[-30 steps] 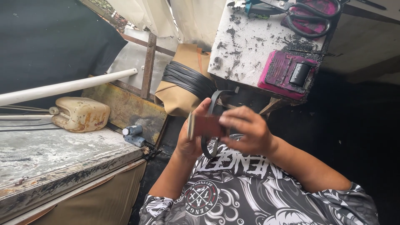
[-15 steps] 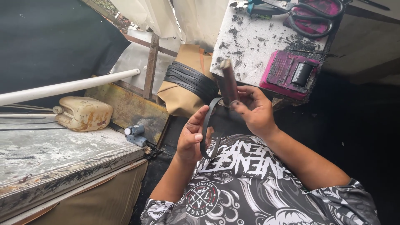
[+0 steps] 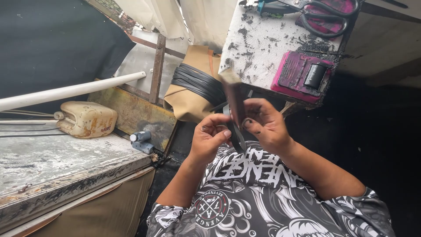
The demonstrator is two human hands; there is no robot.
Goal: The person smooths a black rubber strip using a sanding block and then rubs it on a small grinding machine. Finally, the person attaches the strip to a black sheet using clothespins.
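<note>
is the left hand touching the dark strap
Touching. The head view shows the left hand with its fingertips pinched on the dark strap, which the right hand also grips.

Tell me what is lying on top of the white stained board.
Dark scissors with a pink pad beneath them and a pink box lie on the board. Its far edge is out of view.

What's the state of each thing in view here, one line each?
left hand: closed, pinching the dark strap
right hand: closed, gripping the brown tool upright
brown tool: held, tip pointing up
dark strap: held between both hands, hanging loose
scissors: lying on the white block, blades shut
pink case: lying flat, closed
jerrycan: on its side, capped
white pipe: lying slanted
</note>
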